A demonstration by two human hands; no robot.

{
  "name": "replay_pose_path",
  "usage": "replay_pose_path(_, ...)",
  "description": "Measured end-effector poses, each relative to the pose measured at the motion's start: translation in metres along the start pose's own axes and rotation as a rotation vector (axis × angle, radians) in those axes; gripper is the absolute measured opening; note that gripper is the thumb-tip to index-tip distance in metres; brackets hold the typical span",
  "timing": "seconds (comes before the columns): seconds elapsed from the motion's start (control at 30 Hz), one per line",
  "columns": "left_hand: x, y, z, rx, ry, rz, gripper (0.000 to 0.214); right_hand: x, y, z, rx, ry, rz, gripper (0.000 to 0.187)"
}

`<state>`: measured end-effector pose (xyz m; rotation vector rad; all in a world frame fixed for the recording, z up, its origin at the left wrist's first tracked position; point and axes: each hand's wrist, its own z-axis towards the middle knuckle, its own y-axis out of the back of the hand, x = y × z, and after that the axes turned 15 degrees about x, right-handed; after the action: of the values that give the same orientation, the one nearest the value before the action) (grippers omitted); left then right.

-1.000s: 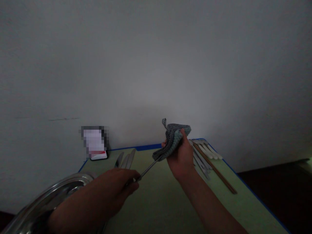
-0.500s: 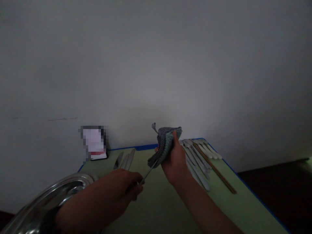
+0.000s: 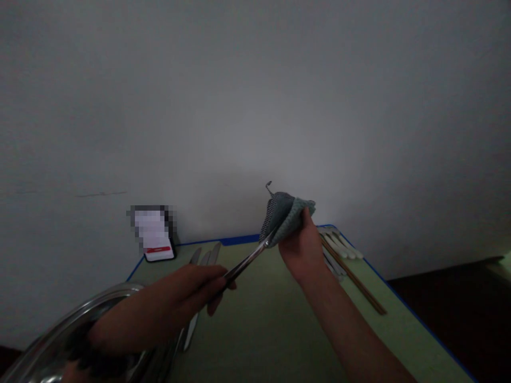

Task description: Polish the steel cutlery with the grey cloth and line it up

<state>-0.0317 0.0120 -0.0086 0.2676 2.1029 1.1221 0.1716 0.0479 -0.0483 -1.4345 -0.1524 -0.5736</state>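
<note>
My left hand [image 3: 199,287] is closed round one end of a shiny metal utensil [image 3: 248,261], slanting up to the right. Its far end goes into a fold of a grey-green cloth [image 3: 285,221], so I cannot make out which piece of cutlery it is. Wrapped around the cloth from the right, my right hand [image 3: 305,247] presses it about the utensil above the table. A small loop [image 3: 269,185] sticks up from the cloth's top. Several table knives [image 3: 205,259] lie on the table beyond and beneath my left forearm.
On the right of the green blue-edged table [image 3: 255,330] lie brown chopsticks [image 3: 355,276], white-handled cutlery [image 3: 345,246] and metal-handled pieces [image 3: 334,266] partly behind my right arm. A phone [image 3: 157,236] leans on the wall. A large metal bowl [image 3: 115,291] stands at the left.
The cloth and my right hand have moved up and to the right. More of the metal utensil now shows between my hands. My left hand has shifted slightly left.
</note>
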Motion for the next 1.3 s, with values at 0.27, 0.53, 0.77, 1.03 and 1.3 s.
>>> replay_pose_path(0.27, -0.011, -0.007, 0.026, -0.174, -0.068, -0.042, 0.031, -0.018, -0.002, -0.012, -0.002, 0.001, -0.044, 0.023)
replay_pose_path(0.53, -0.022, -0.012, 0.037, -0.273, -0.073, 0.009, 0.03, -0.029, 0.0, -0.015, 0.043, -0.074, -0.086, 0.026)
replay_pose_path(0.77, -0.021, -0.011, 0.031, -0.172, -0.129, 0.076, 0.03, 0.015, 0.002, 0.001, -0.02, 0.06, -0.068, 0.027)
replay_pose_path(1.03, -0.014, -0.007, 0.024, -0.087, -0.259, -0.156, 0.047, 0.015, -0.001, 0.0, -0.035, 0.023, -0.053, 0.03)
replay_pose_path(1.3, -0.014, 0.0, 0.012, 0.067, -0.454, -0.178, 0.029, 0.014, 0.001, -0.001, 0.03, -0.035, -0.083, 0.027)
